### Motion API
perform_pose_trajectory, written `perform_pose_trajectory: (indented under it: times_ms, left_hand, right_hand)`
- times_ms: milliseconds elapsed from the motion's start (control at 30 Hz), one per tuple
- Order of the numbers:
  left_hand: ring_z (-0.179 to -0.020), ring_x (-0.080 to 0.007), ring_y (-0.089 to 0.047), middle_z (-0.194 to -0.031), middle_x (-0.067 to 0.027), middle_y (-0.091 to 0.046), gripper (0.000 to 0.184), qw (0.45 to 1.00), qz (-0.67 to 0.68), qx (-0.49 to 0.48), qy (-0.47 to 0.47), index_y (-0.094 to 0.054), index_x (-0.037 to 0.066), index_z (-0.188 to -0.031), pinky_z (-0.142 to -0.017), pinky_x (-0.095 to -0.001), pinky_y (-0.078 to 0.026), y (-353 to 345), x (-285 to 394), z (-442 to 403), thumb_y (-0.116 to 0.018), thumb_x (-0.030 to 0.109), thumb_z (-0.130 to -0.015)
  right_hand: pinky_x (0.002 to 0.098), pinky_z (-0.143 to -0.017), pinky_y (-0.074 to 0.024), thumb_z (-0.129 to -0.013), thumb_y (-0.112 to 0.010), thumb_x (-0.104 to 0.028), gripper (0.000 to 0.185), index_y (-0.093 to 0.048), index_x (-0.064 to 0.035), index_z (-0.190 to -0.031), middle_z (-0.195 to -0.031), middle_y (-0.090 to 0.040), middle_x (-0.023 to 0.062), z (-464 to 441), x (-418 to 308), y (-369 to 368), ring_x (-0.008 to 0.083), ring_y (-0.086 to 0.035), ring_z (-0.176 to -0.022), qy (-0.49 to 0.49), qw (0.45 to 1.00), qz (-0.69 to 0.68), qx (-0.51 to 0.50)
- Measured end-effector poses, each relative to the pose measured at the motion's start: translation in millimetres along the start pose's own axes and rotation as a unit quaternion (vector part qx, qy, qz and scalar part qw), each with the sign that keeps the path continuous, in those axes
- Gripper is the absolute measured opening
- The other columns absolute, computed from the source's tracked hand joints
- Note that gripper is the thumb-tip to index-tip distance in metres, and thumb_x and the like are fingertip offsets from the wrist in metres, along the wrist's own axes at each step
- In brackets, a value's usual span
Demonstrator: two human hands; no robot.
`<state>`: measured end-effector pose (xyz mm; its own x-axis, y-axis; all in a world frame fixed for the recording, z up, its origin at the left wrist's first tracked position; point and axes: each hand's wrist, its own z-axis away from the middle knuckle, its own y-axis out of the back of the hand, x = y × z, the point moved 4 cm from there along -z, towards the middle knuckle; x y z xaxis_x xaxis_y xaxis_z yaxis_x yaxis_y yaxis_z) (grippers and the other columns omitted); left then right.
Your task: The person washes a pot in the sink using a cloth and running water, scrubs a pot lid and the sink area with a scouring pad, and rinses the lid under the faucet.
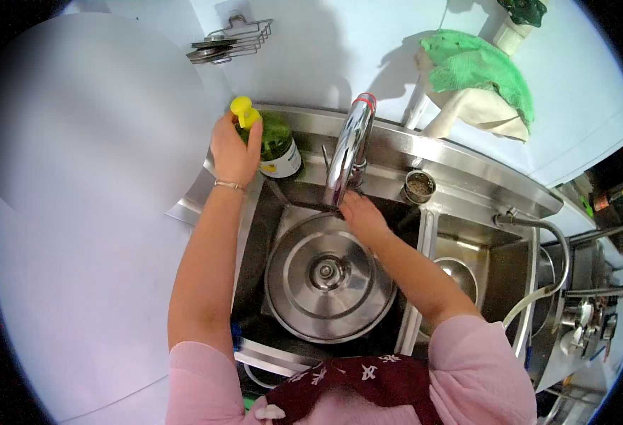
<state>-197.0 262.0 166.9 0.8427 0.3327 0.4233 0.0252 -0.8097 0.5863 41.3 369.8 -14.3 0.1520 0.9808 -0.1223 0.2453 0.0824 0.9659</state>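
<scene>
My left hand [235, 154] is closed around the top of a green pump bottle [281, 164] with a yellow pump head [243, 110] and a white label. The bottle stands on the sink's back ledge. Under the spout of the chrome faucet [347, 152], my right hand [362, 218] has its fingers bent together at the end of a dark, narrow strip [310, 206]. What the strip is, I cannot make out. Below it, a round stainless steel lid [311, 244] with a central knob lies in the left basin, partly covered by my right forearm.
A small metal strainer cup [419, 187] sits on the ledge right of the faucet. The right basin [499, 265] holds a metal bowl [459, 278], with a hose [561, 248] beside it. Green and beige cloths [474, 78] hang behind, and a wire rack [230, 41] is on the wall.
</scene>
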Motion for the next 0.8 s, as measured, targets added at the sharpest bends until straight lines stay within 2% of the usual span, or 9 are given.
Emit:
perform_pose_trajectory:
  times_ms: [100,300,433,500,567,633,700,767,800]
  left_hand:
    - [-0.099,-0.0361,-0.05,-0.103,-0.0213,-0.052,0.042,1.0,0.004,0.018,-0.011,-0.047,-0.006,-0.109,-0.087,-0.0426,-0.039,26.8,0.2,25.2,-0.059,0.024,-0.083]
    - [-0.103,-0.0331,-0.049,-0.109,-0.0189,-0.05,0.037,0.984,0.12,-0.043,0.125,-0.047,-0.004,-0.113,-0.092,-0.0384,-0.037,85.8,39.8,111.3,-0.06,0.011,-0.081]
    - [-0.102,-0.0351,-0.048,-0.107,-0.0185,-0.051,0.032,0.977,0.136,-0.12,0.108,-0.049,-0.001,-0.11,-0.092,-0.0382,-0.037,115.0,54.3,179.4,-0.059,0.007,-0.08]
    - [-0.102,-0.0356,-0.048,-0.106,-0.0178,-0.051,0.032,0.974,0.074,-0.19,0.098,-0.051,0.001,-0.108,-0.091,-0.0399,-0.037,144.3,46.5,203.3,-0.06,0.008,-0.078]
    - [-0.102,-0.0355,-0.048,-0.107,-0.0177,-0.052,0.033,0.97,0.006,-0.214,0.114,-0.052,0.002,-0.108,-0.091,-0.0413,-0.037,176.1,19.2,228.2,-0.061,0.01,-0.077]
    - [-0.102,-0.0353,-0.048,-0.108,-0.0176,-0.052,0.035,0.961,-0.063,-0.236,0.133,-0.053,0.003,-0.109,-0.09,-0.0427,-0.038,202.2,4.0,249.9,-0.062,0.012,-0.077]
    - [-0.103,-0.0363,-0.047,-0.112,-0.0188,-0.052,0.036,0.941,-0.143,-0.264,0.155,-0.054,0.004,-0.109,-0.09,-0.0441,-0.038,225.2,-1.7,269.0,-0.065,0.013,-0.075]
    - [-0.11,-0.0368,-0.044,-0.119,-0.0187,-0.048,0.057,0.915,-0.162,-0.317,0.188,-0.051,0.007,-0.12,-0.093,-0.0454,-0.036,233.9,-9.5,291.7,-0.071,0.026,-0.071]
    - [-0.111,-0.0372,-0.043,-0.123,-0.0184,-0.045,0.063,0.908,-0.178,-0.324,0.195,-0.048,0.01,-0.124,-0.093,-0.0469,-0.036,232.2,-11.2,298.9,-0.072,0.029,-0.069]
  right_hand:
    - [0.0404,-0.102,-0.0345,-0.08,-0.046,-0.004,0.048,-0.041,-0.0024,-0.127,-0.135,-0.038,0.0176,25.8,15.5,15.7,0.0319,-0.04,-0.123,-0.051,0.999,-0.011,0.015]
    - [0.0424,-0.1,-0.0354,-0.08,-0.045,-0.002,0.044,-0.044,-0.0015,-0.124,-0.134,-0.039,0.0196,28.3,17.6,42.6,0.0352,-0.04,-0.122,-0.151,0.977,-0.023,0.148]
    - [0.0421,-0.1,-0.0355,-0.078,-0.048,0.001,0.046,-0.044,-0.0021,-0.124,-0.133,-0.04,0.0184,25.4,-10.2,18.3,0.0357,-0.04,-0.122,-0.121,0.99,-0.007,0.066]
    - [0.0415,-0.101,-0.0356,-0.078,-0.048,0.0,0.045,-0.046,-0.0014,-0.122,-0.131,-0.044,0.017,37.1,-37.9,20.1,0.0357,-0.041,-0.121,-0.029,0.99,-0.14,-0.011]
    - [0.0408,-0.097,-0.0388,-0.076,-0.051,-0.003,0.042,-0.05,-0.0005,-0.118,-0.122,-0.052,0.0181,49.5,-58.3,37.9,0.0358,-0.047,-0.115,-0.017,0.982,-0.185,0.022]
    - [0.0411,-0.092,-0.042,-0.073,-0.053,-0.005,0.041,-0.054,-0.0007,-0.115,-0.113,-0.057,0.021,60.6,-71.8,48.2,0.0367,-0.052,-0.108,-0.148,0.931,-0.291,-0.164]
    - [0.0418,-0.087,-0.0445,-0.074,-0.054,-0.008,0.041,-0.055,-0.0026,-0.114,-0.107,-0.059,0.023,73.5,-69.2,20.5,0.0375,-0.056,-0.1,-0.132,0.924,-0.311,-0.182]
    - [0.0423,-0.085,-0.0455,-0.076,-0.054,-0.01,0.041,-0.055,-0.0052,-0.117,-0.107,-0.059,0.0218,72.0,-75.5,29.7,0.037,-0.057,-0.098,-0.173,0.89,-0.296,-0.301]
    - [0.0423,-0.085,-0.0455,-0.076,-0.054,-0.01,0.041,-0.055,-0.0052,-0.117,-0.107,-0.059,0.0218,69.8,-73.7,28.1,0.037,-0.057,-0.098,-0.167,0.89,-0.296,-0.304]
